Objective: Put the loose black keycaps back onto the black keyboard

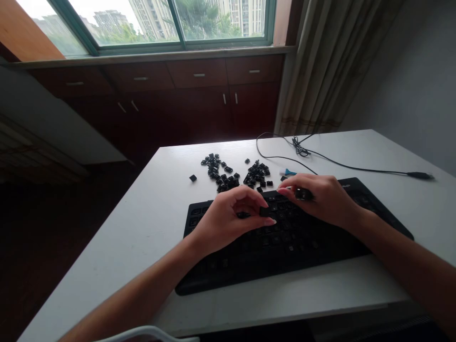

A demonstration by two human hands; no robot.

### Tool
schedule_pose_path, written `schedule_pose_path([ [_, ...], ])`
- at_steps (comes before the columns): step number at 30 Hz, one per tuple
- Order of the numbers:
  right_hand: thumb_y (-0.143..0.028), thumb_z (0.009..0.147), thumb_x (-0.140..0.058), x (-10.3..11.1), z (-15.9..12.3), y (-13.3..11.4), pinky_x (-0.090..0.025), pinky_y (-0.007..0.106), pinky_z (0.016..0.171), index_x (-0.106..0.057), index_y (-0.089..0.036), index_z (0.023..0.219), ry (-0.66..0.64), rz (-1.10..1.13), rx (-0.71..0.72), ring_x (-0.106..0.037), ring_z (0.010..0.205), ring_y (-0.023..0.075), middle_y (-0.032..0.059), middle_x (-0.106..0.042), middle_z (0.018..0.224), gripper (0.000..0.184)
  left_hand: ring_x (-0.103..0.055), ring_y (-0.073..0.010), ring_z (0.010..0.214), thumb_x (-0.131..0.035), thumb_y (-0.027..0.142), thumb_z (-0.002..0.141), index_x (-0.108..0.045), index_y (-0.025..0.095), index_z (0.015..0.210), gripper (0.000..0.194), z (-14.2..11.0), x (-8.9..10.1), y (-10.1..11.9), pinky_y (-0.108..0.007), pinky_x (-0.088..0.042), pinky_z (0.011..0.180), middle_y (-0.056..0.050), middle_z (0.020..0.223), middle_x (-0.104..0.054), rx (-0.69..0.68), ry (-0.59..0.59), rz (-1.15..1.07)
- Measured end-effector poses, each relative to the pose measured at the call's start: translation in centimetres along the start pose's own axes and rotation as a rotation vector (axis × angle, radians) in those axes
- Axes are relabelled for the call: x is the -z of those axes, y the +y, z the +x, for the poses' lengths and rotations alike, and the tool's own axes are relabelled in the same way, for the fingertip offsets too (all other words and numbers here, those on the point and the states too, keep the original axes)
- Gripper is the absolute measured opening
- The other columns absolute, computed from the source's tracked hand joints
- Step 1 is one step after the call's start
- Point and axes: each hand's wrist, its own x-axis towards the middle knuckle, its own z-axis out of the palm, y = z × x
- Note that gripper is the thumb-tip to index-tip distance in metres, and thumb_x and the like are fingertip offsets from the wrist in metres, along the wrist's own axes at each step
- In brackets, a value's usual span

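Note:
A black keyboard (228,275) lies on the white table, with many of its key places bare of caps. Over its middle, my left hand (228,213) is closed, pinching a black keycap (264,211) between thumb and fingertips. My right hand (320,197) is closed above the keyboard's upper right part, around a short, dark, rounded object (303,194); most of it is hidden, so its kind is unclear. Beyond the keyboard lie two heaps of loose black keycaps (256,173). A single keycap (193,178) sits apart on the left.
A blue and white item (290,172) lies behind my right hand, partly hidden. The black cable (356,167) loops across the back of the white table (117,228) to a plug (420,175) at the right. Cabinets (199,109) and a window stand beyond.

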Motion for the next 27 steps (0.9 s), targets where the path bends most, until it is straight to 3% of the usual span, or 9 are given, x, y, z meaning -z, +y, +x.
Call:
schedule_pose_path([
  [2,-0.024,0.092,-0.064,-0.2,-0.1,0.3,-0.049,0.026,0.071,-0.068,-0.024,0.114,-0.038,-0.002,0.049,-0.067,0.080,0.0149,0.0021,-0.073,0.101,0.022,-0.064,-0.0104,0.082,-0.085,0.025,0.073,-0.066,0.017,0.093,0.029,0.0,0.0,0.1,-0.021,-0.058,0.077,-0.001,0.093,-0.066,-0.021,0.010,0.030],
  [5,-0.014,0.087,-0.065,-0.3,-0.3,0.5,-0.050,0.027,0.072,-0.066,-0.023,0.119,-0.053,0.014,0.093,-0.066,0.084,0.0164,0.0032,-0.071,0.104,0.034,-0.064,-0.0114,0.083,-0.085,0.026,0.073,-0.067,0.017,0.093,0.028,0.0,0.0,0.2,-0.022,-0.058,0.077,-0.001,0.094,-0.067,-0.028,0.023,0.053],
  [14,-0.011,0.085,-0.069,-0.6,-0.5,-0.6,-0.050,0.027,0.067,-0.062,-0.022,0.125,0.023,0.174,0.322,-0.063,0.077,0.0137,0.0039,-0.070,0.098,0.042,-0.073,-0.0176,0.098,-0.073,0.027,0.086,-0.069,0.018,0.109,0.025,0.0,-0.3,0.1,-0.028,-0.061,0.090,-0.005,0.105,-0.075,0.029,0.006,-0.074],
  [22,-0.013,0.086,-0.071,-1.1,-0.5,-1.5,-0.056,0.026,0.070,-0.065,-0.021,0.121,0.078,0.267,0.290,-0.068,0.082,0.0145,0.0063,-0.071,0.102,0.036,-0.074,-0.0149,0.088,-0.069,0.030,0.090,-0.071,0.016,0.110,0.024,-0.1,-0.3,0.4,-0.022,-0.062,0.081,-0.005,0.097,-0.077,0.093,-0.006,-0.117],
  [27,-0.010,0.087,-0.067,-0.8,-0.4,-1.4,-0.058,0.029,0.074,-0.063,-0.022,0.126,0.097,0.285,0.277,-0.068,0.087,0.0169,0.0077,-0.070,0.102,0.040,-0.075,-0.0186,0.093,-0.061,0.030,0.096,-0.066,0.014,0.125,0.033,-0.1,-0.3,0.8,-0.030,-0.063,0.086,-0.010,0.107,-0.076,0.089,-0.076,-0.151],
])
